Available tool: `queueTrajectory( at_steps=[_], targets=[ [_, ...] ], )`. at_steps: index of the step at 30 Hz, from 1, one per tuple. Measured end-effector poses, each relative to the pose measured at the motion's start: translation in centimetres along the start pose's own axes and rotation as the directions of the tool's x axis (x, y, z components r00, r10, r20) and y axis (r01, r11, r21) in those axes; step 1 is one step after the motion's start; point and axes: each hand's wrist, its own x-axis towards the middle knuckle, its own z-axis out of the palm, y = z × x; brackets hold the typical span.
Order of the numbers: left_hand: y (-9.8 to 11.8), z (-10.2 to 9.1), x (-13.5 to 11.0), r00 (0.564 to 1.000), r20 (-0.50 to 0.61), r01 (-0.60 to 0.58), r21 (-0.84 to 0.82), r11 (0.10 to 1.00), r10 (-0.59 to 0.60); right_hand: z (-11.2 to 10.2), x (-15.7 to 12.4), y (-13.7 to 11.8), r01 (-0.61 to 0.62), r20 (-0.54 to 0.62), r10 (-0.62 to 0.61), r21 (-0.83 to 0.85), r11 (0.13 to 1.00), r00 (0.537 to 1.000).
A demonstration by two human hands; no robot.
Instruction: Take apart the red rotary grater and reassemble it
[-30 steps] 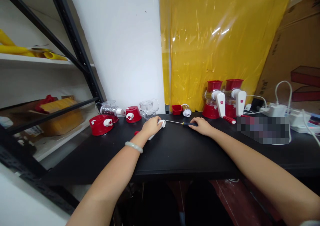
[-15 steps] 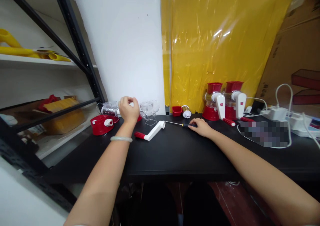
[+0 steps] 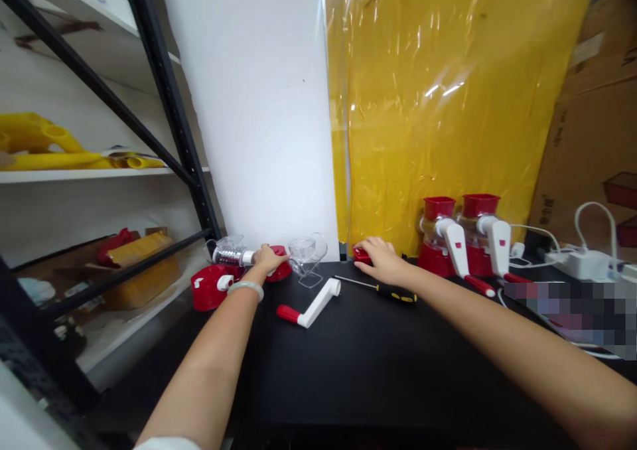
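Observation:
At the back left of the black table, my left hand (image 3: pixel 267 257) reaches between a clear drum grater (image 3: pixel 231 259) with a white end and a red base part (image 3: pixel 279 272). Its thumb points right, apart from the fingers; whether it touches either part is unclear. My right hand (image 3: pixel 381 259) is spread over the small red square cup (image 3: pixel 361 256), fingertips at it, hiding the drum beside it. A white crank handle with a red grip (image 3: pixel 318 302) lies mid-table. Right of it rests a black and yellow screwdriver (image 3: pixel 395 293), touched by neither hand.
A clear hopper body (image 3: pixel 306 262) stands behind the crank; a red round base (image 3: pixel 209 288) sits left. Two assembled red and white rotary graters (image 3: pixel 438 234) stand at right, near a white charger and cables (image 3: pixel 587 264). A black shelf frame (image 3: pixel 169 98) rises at left.
My right hand has let go of the screwdriver and moved back to the red cup. My left hand has lowered toward the parts, its curled fingers opening. The view has tilted up.

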Motion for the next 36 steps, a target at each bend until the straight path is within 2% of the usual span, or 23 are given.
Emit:
queueTrajectory(
  at_steps=[3, 6, 8, 10, 13, 15, 20, 25, 27, 28, 29, 31, 32, 34, 36],
  targets=[
    [-0.2, 0.5, 0.4, 0.996, -0.030, 0.080, -0.049, 0.996, -0.082, -0.3, 5.3, -3.2, 0.108, 0.024, -0.108, -0.034, 0.994, 0.994],
    [-0.9, 0.9, 0.7, 0.994, -0.054, 0.088, -0.103, 0.991, -0.094, 0.5, 9.7, -6.3, 0.208, 0.099, -0.196, -0.128, 0.970, 0.976],
    [-1.3, 0.6, 0.8, 0.995, -0.052, 0.079, -0.139, 0.987, -0.087, 1.2, 12.0, -8.2, 0.397, 0.185, -0.355, -0.293, 0.870, 0.916],
    [-1.7, -0.2, 0.5, 0.996, -0.049, 0.069, -0.169, 0.983, -0.078, 2.0, 13.8, -9.8, 0.503, 0.280, -0.420, -0.405, 0.763, 0.863],
    [-1.8, -2.3, -1.1, 0.995, -0.097, 0.006, -0.211, 0.978, -0.027, 2.9, 15.8, -11.8, 0.616, 0.411, -0.461, -0.463, 0.638, 0.787],
    [-1.8, -4.1, -2.8, 0.987, -0.158, -0.069, -0.226, 0.972, 0.033, 3.4, 16.6, -12.6, 0.653, 0.448, -0.478, -0.464, 0.598, 0.756],
    [-1.9, -7.6, -6.8, 0.972, -0.209, -0.145, -0.194, 0.970, 0.103, 4.0, 16.4, -12.8, 0.679, 0.460, -0.501, -0.454, 0.577, 0.733],
    [-1.8, -8.9, -9.0, 0.975, -0.177, -0.171, -0.218, 0.961, 0.134, 3.4, 15.4, -12.5, 0.656, 0.454, -0.476, -0.458, 0.600, 0.753],
    [-1.3, -9.3, -10.1, 0.978, -0.146, -0.183, -0.241, 0.953, 0.151, 2.2, 15.1, -12.1, 0.623, 0.430, -0.453, -0.477, 0.620, 0.781],
    [-1.1, -9.4, -10.8, 0.979, -0.119, -0.193, -0.266, 0.944, 0.167, 1.4, 14.9, -11.7, 0.587, 0.395, -0.436, -0.492, 0.643, 0.809],
    [-0.8, -9.5, -11.7, 0.979, -0.085, -0.202, -0.302, 0.932, 0.184, 0.4, 14.6, -11.1, 0.541, 0.349, -0.415, -0.507, 0.671, 0.840],
    [-0.1, -9.5, -13.6, 0.975, 0.004, -0.200, -0.406, 0.892, 0.221, -1.7, 13.6, -9.2, 0.381, 0.168, -0.345, -0.512, 0.770, 0.923],
    [0.4, -9.3, -14.6, 0.968, 0.056, -0.192, -0.464, 0.865, 0.245, -2.7, 12.9, -8.0, 0.312, 0.093, -0.308, -0.493, 0.812, 0.947],
    [1.4, -8.4, -16.7, 0.942, 0.143, -0.179, -0.554, 0.813, 0.305, -4.1, 10.9, -5.3, 0.157, -0.070, -0.200, -0.396, 0.905, 0.977],
    [2.7, -7.1, -18.6, 0.913, 0.189, -0.200, -0.566, 0.800, 0.362, -4.5, 8.3, -2.9, -0.014, -0.269, -0.024, -0.137, 0.991, 0.963]
  ],
)
